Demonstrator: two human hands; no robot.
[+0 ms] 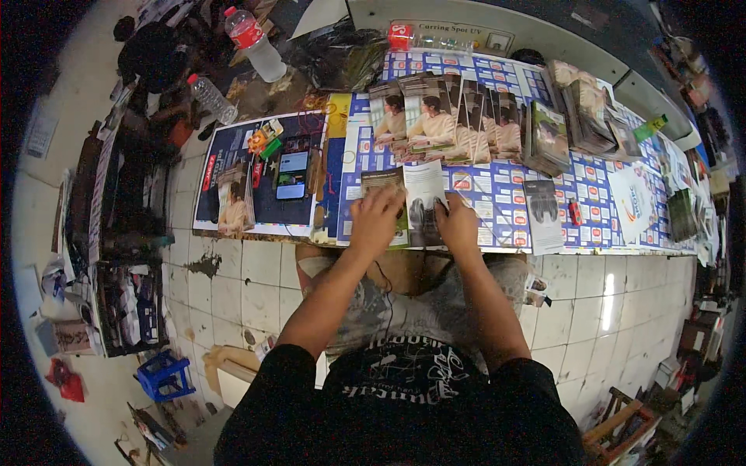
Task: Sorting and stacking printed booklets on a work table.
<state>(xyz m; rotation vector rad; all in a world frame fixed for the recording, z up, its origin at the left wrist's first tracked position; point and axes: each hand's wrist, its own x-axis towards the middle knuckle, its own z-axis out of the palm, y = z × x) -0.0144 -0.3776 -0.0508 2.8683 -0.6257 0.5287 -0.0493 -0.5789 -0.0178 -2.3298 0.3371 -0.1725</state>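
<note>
An opened folded leaflet (pixel 424 184) lies at the near edge of the table in front of me, a dark panel on its left and a white panel with a dark picture on its right. My left hand (pixel 377 216) rests flat over the dark panel, fingers stretched and slightly apart. At the leaflet's right edge, my right hand (pixel 458 223) has its fingers bent around the paper border. Beyond both hands, a fanned row of photo-covered leaflets (pixel 430 124) spreads across the table. A single dark-and-white leaflet (pixel 545 211) lies to the right.
Stacked leaflets (pixel 549 140) stand at the right, near a red lighter (pixel 575 212). On the left are a phone (pixel 293 175), a small leaflet pile (pixel 235 200) and rubber bands (pixel 315 102). Plastic bottles (pixel 256 45) stand farther back. A blue stool (pixel 165 376) is on the floor.
</note>
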